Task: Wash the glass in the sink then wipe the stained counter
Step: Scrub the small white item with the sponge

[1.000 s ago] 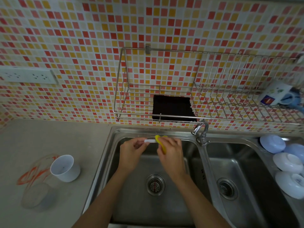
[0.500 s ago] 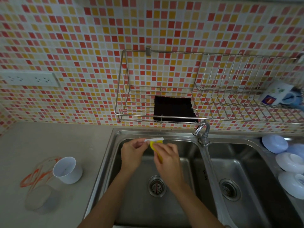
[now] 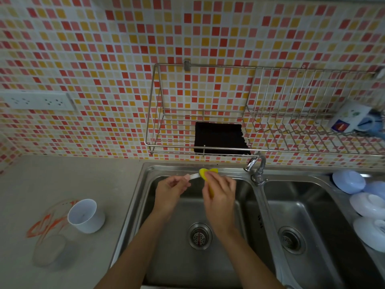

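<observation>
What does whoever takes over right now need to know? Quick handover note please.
Left hand: over the left sink basin, pinching one end of a thin white utensil.
Right hand: holds a yellow sponge against that utensil.
Clear glass: lying on the counter, left of the sink, over the orange stain, beside a white cup.
Done: cannot tell whether the glass was washed.
Left: wipe the stain, still there. A black cloth lies in the wall rack.

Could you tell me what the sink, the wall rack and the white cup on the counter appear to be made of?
Sink: brushed stainless steel by the look, grey with soft reflections. Wall rack: thin metal wire, shiny, probably chromed or stainless. White cup: opaque, matte white with a thin rim, likely plastic, though ceramic cannot be ruled out.
</observation>
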